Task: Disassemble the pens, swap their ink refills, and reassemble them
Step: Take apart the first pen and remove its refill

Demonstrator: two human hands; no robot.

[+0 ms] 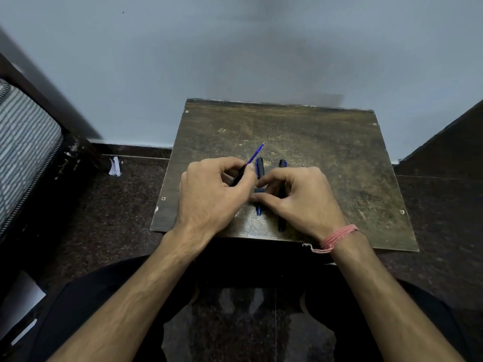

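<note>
The blue refill (256, 152) sticks up and away out of a dark barrel (238, 176), which the left hand (209, 194) pinches between thumb and curled fingers above the surface (326, 152). This looks like the swap step: the refill half seated (or half drawn, I cannot tell which). Two more pen pieces lie side by side on the surface, a blue-tipped one (259, 167) and a black one (281, 218). The right hand (300, 199) curls over them, fingertips touching; whether it grips any is hidden. Next calls for a straight push along the barrel.
</note>
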